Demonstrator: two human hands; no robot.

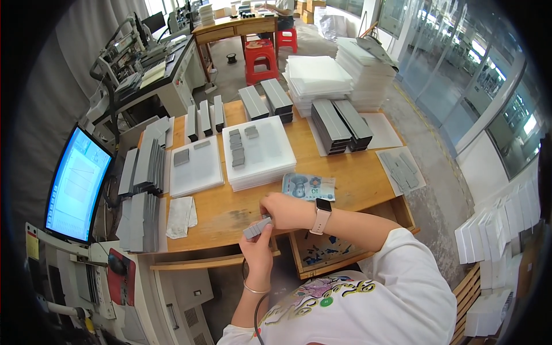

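A short row of small grey rectangular pieces [253, 229] is held up over the table's front edge. My left hand [256, 248] grips it from below, thumb along its side. My right hand [280, 209], with a watch on the wrist, is curled at the row's upper right end, fingers closed against it; its fingertips are partly hidden. Just beyond the right hand lies a blue-green banknote [309, 187]. Farther back, similar grey pieces [236, 148] rest on a stack of white translucent sheets [270, 152], and a few more lie on a second stack [197, 172] to its left.
Long grey bars [332, 125] stand in groups along the table's [345, 172] back. Grey strips [145, 167] are piled at the left, near a monitor [77, 184]. A white cloth [181, 217] lies at the front left. An open drawer [328, 253] holds blue scraps below my right forearm.
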